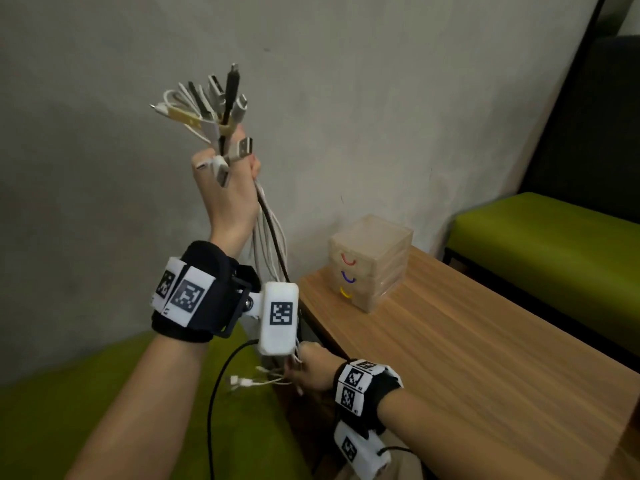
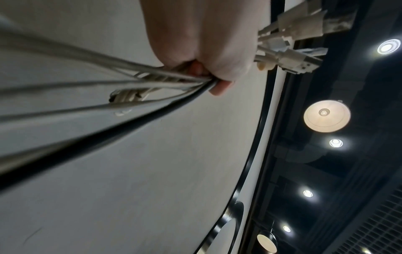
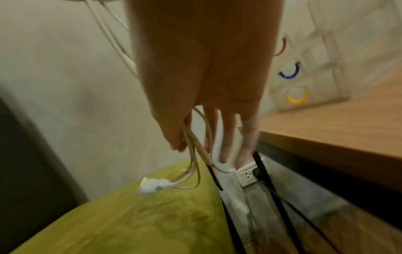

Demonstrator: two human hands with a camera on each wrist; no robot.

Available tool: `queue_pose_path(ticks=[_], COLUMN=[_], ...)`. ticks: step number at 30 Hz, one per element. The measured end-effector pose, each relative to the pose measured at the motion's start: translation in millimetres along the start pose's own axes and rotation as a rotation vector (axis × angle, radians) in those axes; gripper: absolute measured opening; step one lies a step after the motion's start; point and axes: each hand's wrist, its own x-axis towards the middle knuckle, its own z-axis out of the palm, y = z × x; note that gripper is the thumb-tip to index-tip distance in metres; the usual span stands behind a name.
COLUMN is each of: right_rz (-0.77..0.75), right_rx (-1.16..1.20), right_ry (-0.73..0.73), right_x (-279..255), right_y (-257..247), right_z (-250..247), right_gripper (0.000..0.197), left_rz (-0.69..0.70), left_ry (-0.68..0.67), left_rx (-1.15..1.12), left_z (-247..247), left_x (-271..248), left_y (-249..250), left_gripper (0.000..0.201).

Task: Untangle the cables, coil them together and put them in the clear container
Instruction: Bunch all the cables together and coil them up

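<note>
My left hand [image 1: 225,192] is raised high in front of the wall and grips a bundle of white cables and one black cable [image 1: 270,233]. Their plugs [image 1: 207,109] fan out above the fist. In the left wrist view the strands [image 2: 108,80] run taut out of the left hand [image 2: 206,43]. Lower down, by the table's left corner, my right hand [image 1: 311,370] pinches the same cables between thumb and fingers [image 3: 226,137]. Their small white end plugs [image 3: 152,184] dangle below it. The clear container [image 1: 372,261], a small drawer box with red, blue and yellow handles, stands shut on the table by the wall.
The wooden table [image 1: 467,358] runs off to the right. Green cushioned benches lie at lower left [image 1: 69,393] and far right [image 1: 554,237]. A white socket strip [image 3: 248,175] and black table legs sit under the table edge. A black wire [image 1: 221,382] hangs from the left wrist camera.
</note>
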Motion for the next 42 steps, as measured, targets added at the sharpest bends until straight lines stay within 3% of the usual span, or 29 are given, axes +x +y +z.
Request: queue_pose_path(ticks=[4,7,11,13,16,19,22,26,31,35,39,42], right_rz=[-0.039,0.057,0.111,0.095,0.035,-0.103,-0.145,-0.049,-0.008,0.026,0.010,-0.027], right_rx=[0.035,-0.014,-0.075,-0.037,0.178,0.296,0.331,0.314,0.185,0.230,0.263,0.299], right_ry=[0.044,-0.035,-0.163,-0.216,-0.072,0.238,0.306,0.383,0.463,0.450,0.566,0.587], right_x=[-6.0,-9.3,-11.7,-18.3,-24.3,-18.3,-11.8,-17.2,-15.7,-8.7,-7.2,-8.7], right_y=[8.4,20.7,17.5,7.6,-11.4,-32.0,-39.0,-28.7,-22.0,-28.9,-29.3,-28.9], right_z=[-2.6,-12.3,-27.4,-42.4,-72.8,-91.6,-87.3,-87.1,-88.6,-77.3,-74.1,-72.5], right_gripper=[0.023,0.023,0.044,0.070,0.099,0.073,0.010,0.034,0.036,0.032,0.022,0.031], left_rz=[-0.002,-0.018,-0.032,-0.044,-0.072,-0.126,-0.164,-0.145,-0.108,-0.136,-0.108,-0.132], left_ry=[0.005,-0.024,-0.041,-0.018,-0.025,-0.066,-0.148,-0.221,-0.233,-0.227,-0.217,-0.216], left_rx=[0.009,-0.072,0.014,0.074,0.193,0.137,0.084,0.033,0.001,-0.035,-0.038,-0.037], left_z=[-3.5,-3.4,-6.8,-9.7,-9.4,3.4,18.3,21.4,20.1,15.8,14.6,16.0], left_x=[-1.7,-5.8,-12.7,-14.1,-19.5,-30.6,-41.4,-42.6,-39.1,-37.4,-33.8,-33.0], left_y=[-5.7,-13.3,-29.9,-35.1,-43.2,-44.1,-39.6,-35.1,-44.7,-52.8,-49.0,-49.7], left_gripper=[0.039,0.035,0.041,0.043,0.037,0.035,0.039,0.038,0.039,0.033,0.037,0.038])
